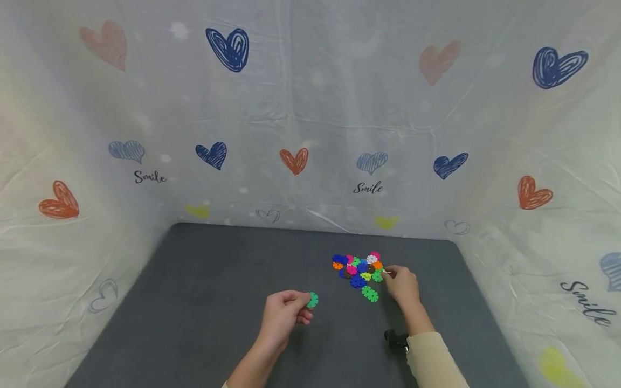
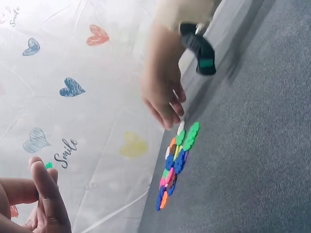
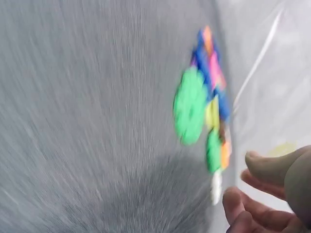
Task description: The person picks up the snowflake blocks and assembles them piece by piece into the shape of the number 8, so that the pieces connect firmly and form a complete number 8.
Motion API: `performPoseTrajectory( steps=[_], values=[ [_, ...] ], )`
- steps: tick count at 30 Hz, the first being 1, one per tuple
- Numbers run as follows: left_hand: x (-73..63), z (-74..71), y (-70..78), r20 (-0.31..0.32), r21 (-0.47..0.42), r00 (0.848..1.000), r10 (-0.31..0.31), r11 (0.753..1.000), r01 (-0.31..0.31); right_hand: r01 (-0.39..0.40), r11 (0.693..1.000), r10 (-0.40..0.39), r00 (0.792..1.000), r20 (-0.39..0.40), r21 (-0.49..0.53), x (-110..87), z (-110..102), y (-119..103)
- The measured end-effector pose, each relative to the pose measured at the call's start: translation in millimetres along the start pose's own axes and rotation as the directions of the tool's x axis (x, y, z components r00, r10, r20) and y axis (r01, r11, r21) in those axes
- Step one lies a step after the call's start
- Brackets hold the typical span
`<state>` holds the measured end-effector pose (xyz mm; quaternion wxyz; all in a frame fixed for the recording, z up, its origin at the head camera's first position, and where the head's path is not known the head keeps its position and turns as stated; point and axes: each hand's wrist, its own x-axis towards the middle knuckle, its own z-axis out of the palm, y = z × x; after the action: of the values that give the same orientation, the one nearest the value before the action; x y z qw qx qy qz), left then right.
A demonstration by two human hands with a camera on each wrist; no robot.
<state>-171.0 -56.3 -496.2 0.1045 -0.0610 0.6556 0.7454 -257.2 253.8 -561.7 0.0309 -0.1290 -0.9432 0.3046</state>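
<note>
My left hand [image 1: 285,315] pinches a green notched plastic disc [image 1: 313,300] between thumb and fingertips, above the table. Only a sliver of that disc [image 2: 49,165] shows past the fingers in the left wrist view. To the right, my right hand [image 1: 402,284] is at the right side of a cluster of colourful notched discs [image 1: 358,281]. In the right wrist view its thumb and fingers stand apart, with the fingertips [image 3: 232,198] close beside a white disc [image 3: 216,188]. A larger green disc [image 1: 370,293] lies at the cluster's near side.
The dark grey table [image 1: 194,302] carries the cluster toward its back right. A pale curtain [image 1: 310,97] printed with hearts and "Smile" lettering hangs around the back and sides. A black device [image 1: 395,339] sits on my right wrist.
</note>
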Motion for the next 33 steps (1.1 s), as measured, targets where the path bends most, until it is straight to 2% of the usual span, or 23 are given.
performPoseTrajectory(
  steps=[5, 10, 13, 15, 17, 19, 21, 23, 25, 27, 30, 33],
  values=[
    [0.5, 3.1, -0.4, 0.019, 0.009, 1.0, 0.0, 1.0, 0.0, -0.027, 0.999, 0.028, 0.999, 0.023, -0.037, 21.0, 3.6, 14.7],
    [0.1, 4.5, -0.8, 0.025, 0.005, 1.0, 0.001, 1.0, -0.002, -0.08, 0.997, 0.08, 0.996, 0.027, -0.006, 21.0, 0.8, 24.7],
    [-0.6, 4.9, -1.3, 0.021, 0.005, 1.0, -0.001, 1.0, 0.001, -0.069, 0.998, 0.07, 0.997, 0.032, -0.005, 7.6, -7.4, 18.0],
    [-1.4, 5.0, -2.0, 0.021, 0.005, 1.0, -0.011, 1.0, 0.011, -0.027, 0.998, 0.025, 0.999, 0.041, 0.061, -9.6, -12.4, 4.9],
    [-1.9, 5.0, -2.6, 0.023, 0.003, 1.0, -0.017, 1.0, 0.017, 0.03, 0.984, -0.039, 0.998, 0.05, 0.174, -33.1, -16.4, -15.6],
    [-1.7, 5.0, -2.9, 0.023, 0.0, 1.0, -0.017, 1.0, 0.017, 0.086, 0.935, -0.11, 0.992, 0.053, 0.343, -58.1, -16.9, -38.7],
    [-0.9, 5.1, -2.4, 0.018, 0.0, 1.0, -0.009, 1.0, 0.009, 0.127, 0.854, -0.173, 0.984, 0.045, 0.504, -81.5, -15.6, -60.7],
    [-0.4, 5.3, -1.6, 0.011, 0.003, 1.0, -0.002, 1.0, 0.002, 0.171, 0.772, -0.224, 0.974, 0.012, 0.612, -100.8, -12.3, -77.4],
    [-0.2, 5.6, -0.9, 0.006, 0.008, 1.0, 0.001, 1.0, -0.001, 0.198, 0.708, -0.255, 0.967, -0.016, 0.678, -114.7, -7.7, -88.4],
    [-0.1, 5.8, -0.4, 0.007, 0.011, 1.0, 0.004, 1.0, -0.005, 0.213, 0.667, -0.276, 0.961, -0.029, 0.713, -122.5, -2.7, -95.0],
    [0.4, 5.6, -0.1, 0.021, 0.01, 1.0, 0.008, 1.0, -0.009, 0.209, 0.628, -0.285, 0.958, -0.028, 0.75, -125.8, 5.1, -99.1],
    [1.3, 5.4, 0.1, 0.039, 0.001, 0.999, 0.008, 1.0, -0.008, 0.222, 0.605, -0.288, 0.956, -0.05, 0.765, -124.4, 10.7, -99.4]
  ],
)
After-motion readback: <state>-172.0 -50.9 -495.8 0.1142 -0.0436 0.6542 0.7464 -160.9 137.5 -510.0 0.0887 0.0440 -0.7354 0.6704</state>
